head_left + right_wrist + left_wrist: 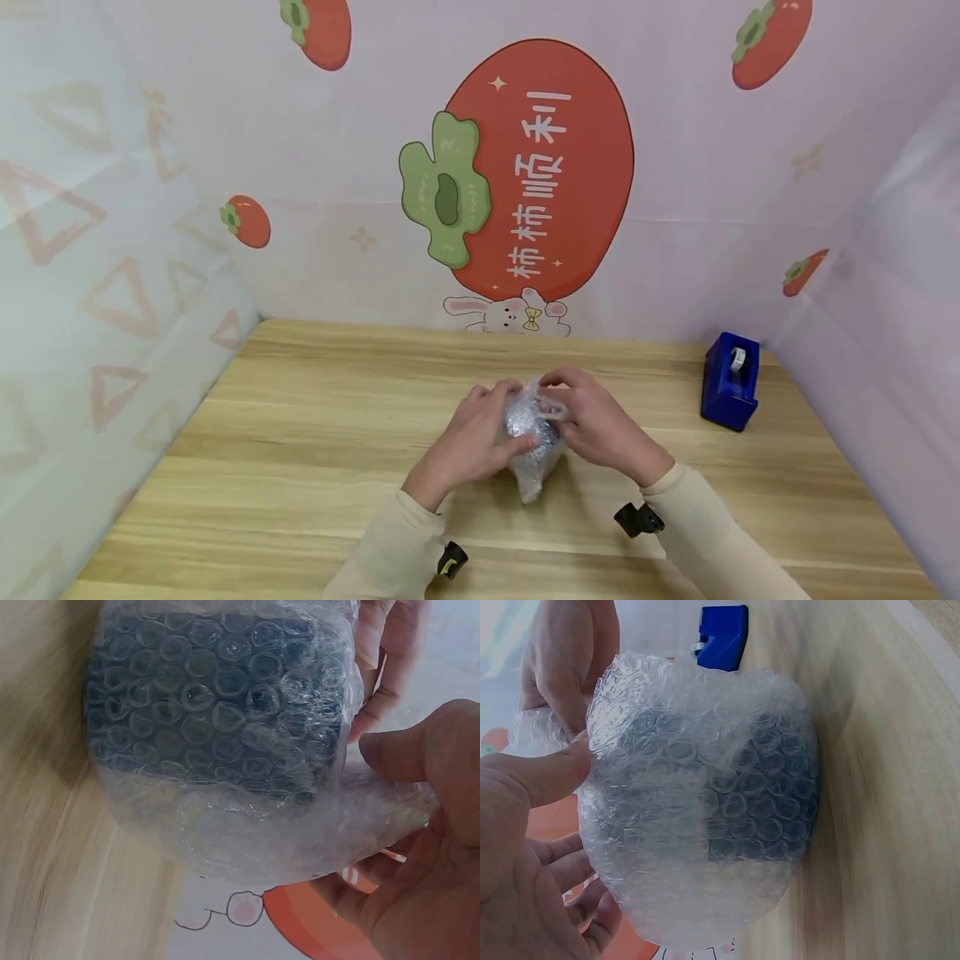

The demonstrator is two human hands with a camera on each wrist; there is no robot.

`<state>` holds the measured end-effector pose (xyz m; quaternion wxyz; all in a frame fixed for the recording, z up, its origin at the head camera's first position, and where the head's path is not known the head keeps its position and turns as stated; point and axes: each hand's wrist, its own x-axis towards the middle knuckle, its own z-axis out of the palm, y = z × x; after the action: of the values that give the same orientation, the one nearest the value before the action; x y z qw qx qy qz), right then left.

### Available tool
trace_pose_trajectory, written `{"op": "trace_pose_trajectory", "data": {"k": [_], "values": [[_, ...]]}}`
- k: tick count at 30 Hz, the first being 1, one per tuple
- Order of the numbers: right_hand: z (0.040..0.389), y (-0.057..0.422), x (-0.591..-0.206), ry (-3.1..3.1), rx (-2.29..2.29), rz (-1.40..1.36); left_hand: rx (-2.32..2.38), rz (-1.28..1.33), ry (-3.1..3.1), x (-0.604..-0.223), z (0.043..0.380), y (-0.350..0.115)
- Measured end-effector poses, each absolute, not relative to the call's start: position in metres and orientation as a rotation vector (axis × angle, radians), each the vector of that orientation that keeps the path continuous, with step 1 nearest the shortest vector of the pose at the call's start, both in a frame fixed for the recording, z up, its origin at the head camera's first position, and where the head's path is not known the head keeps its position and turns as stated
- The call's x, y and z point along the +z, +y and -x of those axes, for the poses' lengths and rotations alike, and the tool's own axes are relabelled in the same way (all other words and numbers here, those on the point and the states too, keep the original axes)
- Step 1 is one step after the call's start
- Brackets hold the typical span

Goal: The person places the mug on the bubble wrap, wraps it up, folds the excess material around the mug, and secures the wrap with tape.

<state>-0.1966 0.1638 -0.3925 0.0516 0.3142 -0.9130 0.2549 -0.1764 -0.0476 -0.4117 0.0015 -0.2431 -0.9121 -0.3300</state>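
A dark, block-like item wrapped in clear bubble wrap [528, 421] stands on the table; its kind is hidden under the layers. My left hand [468, 437] holds the bundle from the left, thumb on the near side and fingers on the far side. From the right, my right hand [600, 423] pinches a loose end of the wrap near the top. In the right wrist view that loose end [382, 802] runs between the thumb and fingers. Through the bubbles [757, 802] the item looks dark blue-grey.
A blue tape dispenser [729, 383] with a small roll stands at the back right of the wooden table [322, 417]. Behind the table hangs a printed cloth [675, 275], with more cloth on both sides.
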Motion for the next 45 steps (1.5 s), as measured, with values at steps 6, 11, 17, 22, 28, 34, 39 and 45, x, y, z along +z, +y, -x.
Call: {"op": "trace_pose_trajectory", "data": {"k": [6, 11, 17, 22, 28, 34, 39, 45], "values": [[0.201, 0.166, -0.395, -2.753, 0.998, -0.937, -0.984, 0.816, -2.865, -0.411, 0.177, -0.048], [0.205, 0.167, -0.398, -2.742, 1.270, -0.954, -0.997, 0.833, -2.848, -0.410, 0.178, -0.049], [0.202, 0.165, -0.399, -2.765, 1.222, -0.996, -1.008, 0.839, -2.834, -0.409, 0.178, -0.050], [0.190, 0.164, -0.398, -2.767, 0.826, -1.047, -0.960, 0.833, -2.843, -0.409, 0.177, -0.050], [0.182, 0.164, -0.399, -2.667, 0.537, -1.123, -0.915, 0.851, -2.850, -0.410, 0.177, -0.051], [0.173, 0.167, -0.399, -2.664, 0.467, -1.175, -0.965, 0.927, -2.893, -0.409, 0.177, -0.057], [0.160, 0.175, -0.396, -2.772, 0.579, -1.132, -1.041, 0.979, -2.944, -0.407, 0.178, -0.062], [0.156, 0.183, -0.400, -2.748, 0.804, -1.084, -1.094, 0.934, -2.974, -0.406, 0.179, -0.060]]}}
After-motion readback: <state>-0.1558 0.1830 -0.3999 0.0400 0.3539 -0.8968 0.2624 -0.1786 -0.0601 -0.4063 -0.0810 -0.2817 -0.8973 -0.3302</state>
